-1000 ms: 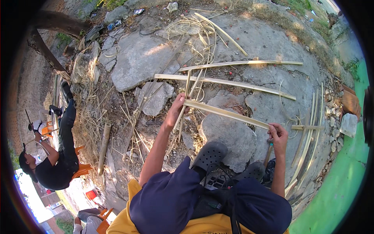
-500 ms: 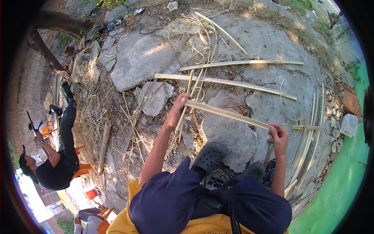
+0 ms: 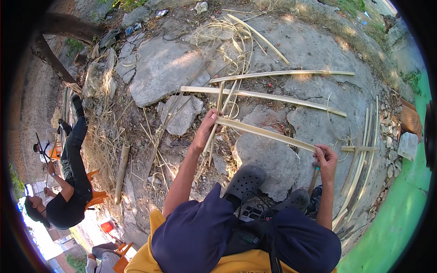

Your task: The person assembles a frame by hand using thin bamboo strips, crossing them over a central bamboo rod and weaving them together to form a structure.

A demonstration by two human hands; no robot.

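Note:
A pale split-bamboo strip (image 3: 268, 133) stretches between my two hands above a flat rock. My left hand (image 3: 208, 127) is closed on its left end, where other thin upright strips (image 3: 220, 98) cross behind the fingers. Its right end is pinched by my right hand (image 3: 326, 159), thumb and fingers pressed together. Just below that hand shows a narrow tool with a teal band (image 3: 317, 168) and a brownish lower part; whether the hand grips it too I cannot tell. Beyond the held strip, two more bamboo strips (image 3: 264, 95) lie across the ground.
A tangle of bamboo shavings (image 3: 221, 34) lies at the far side. Several long strips (image 3: 364, 159) rest at right beside rubble and a green surface (image 3: 391, 227). A bamboo pole (image 3: 122, 173) lies left. Another person (image 3: 63, 200) sits on an orange chair at far left.
My hands and the bamboo strip have stayed almost in place. At left, the seated person has shifted their head, arms and legs slightly.

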